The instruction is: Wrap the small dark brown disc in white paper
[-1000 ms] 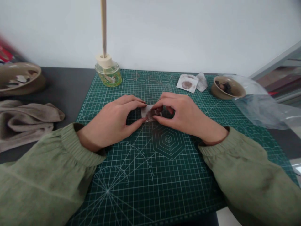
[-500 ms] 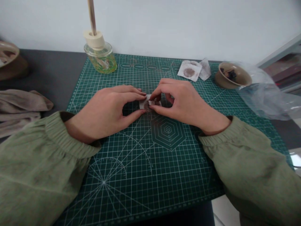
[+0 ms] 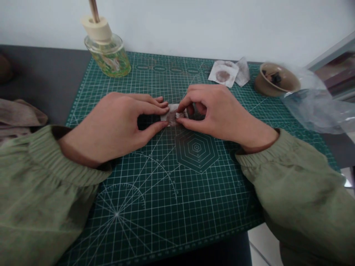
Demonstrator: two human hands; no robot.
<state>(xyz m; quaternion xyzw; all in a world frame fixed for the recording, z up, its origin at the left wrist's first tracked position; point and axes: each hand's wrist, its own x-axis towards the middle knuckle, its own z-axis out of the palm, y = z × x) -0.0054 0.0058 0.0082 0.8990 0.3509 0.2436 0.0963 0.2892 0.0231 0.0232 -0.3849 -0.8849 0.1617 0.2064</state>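
My left hand (image 3: 119,123) and my right hand (image 3: 216,111) meet over the middle of a green cutting mat (image 3: 177,192). Both pinch a small white packet (image 3: 172,115) with a brown patch, held just above the mat between thumbs and fingertips. The fingers hide most of the packet. Both arms wear olive green sleeves.
A glass diffuser bottle (image 3: 108,55) with a stick stands at the mat's far left corner. More white packets (image 3: 229,72) lie at the far right, beside a brown bowl (image 3: 276,79) with dark pieces and a clear plastic bag (image 3: 318,103). A beige cloth (image 3: 16,116) lies at left.
The view has shifted, so everything sits lower and more to the left. My hands have closed tighter on the packet, which looks more folded than before.
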